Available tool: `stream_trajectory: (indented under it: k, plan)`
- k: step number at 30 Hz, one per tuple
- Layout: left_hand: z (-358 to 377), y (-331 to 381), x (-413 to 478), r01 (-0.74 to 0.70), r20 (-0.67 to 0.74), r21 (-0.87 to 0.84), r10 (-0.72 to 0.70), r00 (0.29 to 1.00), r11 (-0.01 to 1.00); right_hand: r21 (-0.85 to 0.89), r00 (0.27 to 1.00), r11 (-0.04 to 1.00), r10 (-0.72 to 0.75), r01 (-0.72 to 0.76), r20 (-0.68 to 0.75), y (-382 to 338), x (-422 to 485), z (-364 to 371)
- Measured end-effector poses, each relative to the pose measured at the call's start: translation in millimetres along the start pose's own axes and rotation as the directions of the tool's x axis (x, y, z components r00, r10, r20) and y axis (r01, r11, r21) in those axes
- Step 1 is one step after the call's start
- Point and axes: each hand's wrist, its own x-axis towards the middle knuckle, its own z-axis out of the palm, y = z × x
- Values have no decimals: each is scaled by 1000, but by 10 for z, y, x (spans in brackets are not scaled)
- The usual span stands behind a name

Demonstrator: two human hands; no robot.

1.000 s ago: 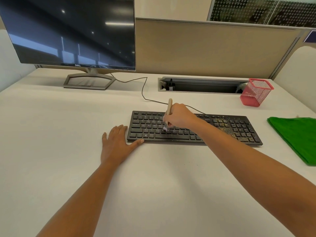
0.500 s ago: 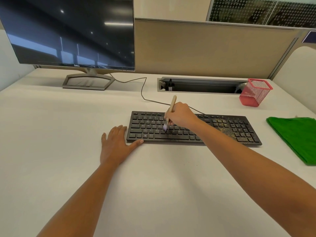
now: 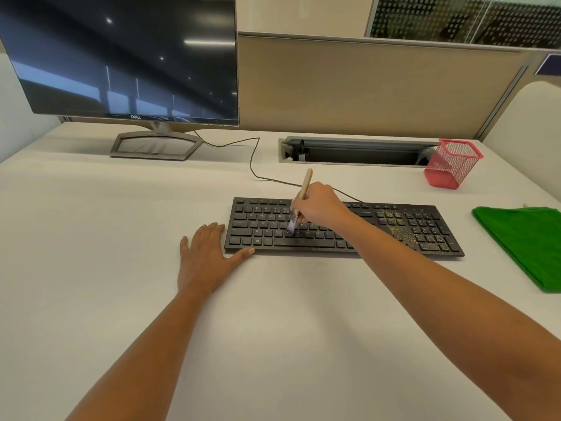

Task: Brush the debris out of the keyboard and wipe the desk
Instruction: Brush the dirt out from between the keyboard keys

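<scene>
A black keyboard (image 3: 261, 226) lies across the middle of the white desk (image 3: 273, 329). Yellowish debris (image 3: 397, 229) speckles its right part, around the number pad. My right hand (image 3: 318, 205) is shut on a small brush (image 3: 305, 186) with a pale wooden handle. Its light bristles (image 3: 290, 227) touch the keys in the middle of the keyboard. Flat on the desk lies my left hand (image 3: 209, 256), its thumb against the keyboard's front left corner. A folded green cloth (image 3: 528, 244) rests at the right edge of the desk.
A dark monitor (image 3: 121, 56) on a grey stand (image 3: 154, 144) fills the back left. The keyboard cable (image 3: 253, 159) runs back toward it. A cable tray slot (image 3: 355, 150) is set into the desk at the back. A red mesh pen cup (image 3: 452, 164) stands back right.
The brush handle has tipped a little to the right and the bristles have shifted slightly over the middle keys. My left hand has stayed in place.
</scene>
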Motion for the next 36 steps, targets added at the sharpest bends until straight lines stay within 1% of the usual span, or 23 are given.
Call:
stream_trajectory:
  k: [4, 6, 8, 10, 12, 17, 19, 22, 24, 25, 27, 29, 31, 34, 36]
  plan:
    - [-5, 8, -2, 3, 4, -1, -3, 1000, 1000, -45, 995, 999, 17, -12, 94, -9, -47, 13]
    - [-5, 12, -1, 1, -1, -4, -1, 1000, 1000, -21, 998, 1000, 3, -1, 61, -30, -46, -5]
    - [-4, 9, -4, 0, -2, -6, 0, 1000, 1000, 32, 1000, 999, -9, 10, -7, -49, -33, -16]
    - [-3, 10, -2, 1, -1, -4, -1, 1000, 1000, 43, 999, 999, -27, 29, -46, -51, -29, -11]
    - [0, 11, 0, 3, -1, -5, -3, 1000, 1000, 6, 999, 999, -40, 40, -34, -35, -57, 15]
    - [4, 7, 5, -1, -3, 8, 1, 1000, 1000, -85, 998, 995, -45, 49, 47, 18, -131, 69]
    - [1, 9, 1, -4, -9, 14, 4, 1000, 1000, -60, 998, 996, -58, 60, 34, 35, -126, 68]
    - [-1, 12, 0, -6, -10, 15, 6, 1000, 1000, 6, 992, 994, -111, 111, -62, 43, -113, 52]
    - [0, 12, 0, -4, -10, 15, 4, 1000, 1000, -13, 977, 983, -183, 183, -111, 23, -122, 44]
    - [1, 10, 0, -3, -10, 15, 3, 1000, 1000, -22, 970, 976, -218, 217, -106, 11, -128, 48]
    - [1, 9, -1, -1, -8, 21, 2, 1000, 1000, -29, 965, 966, -257, 256, -46, -9, -142, 62]
    - [-1, 12, -3, -3, -6, 23, 3, 1000, 1000, -63, 966, 964, -256, 258, 29, -23, -148, 60]
    - [-3, 14, -3, -2, -4, 20, 2, 1000, 1000, -138, 968, 959, -241, 248, 70, -27, -135, 34]
    - [-6, 11, -1, -1, 4, 15, 1, 1000, 1000, -307, 978, 930, -184, 204, 93, -27, -116, -29]
    - [-8, 10, 1, -1, 8, 14, 1, 1000, 1000, -383, 984, 906, -160, 178, 78, -29, -97, -82]
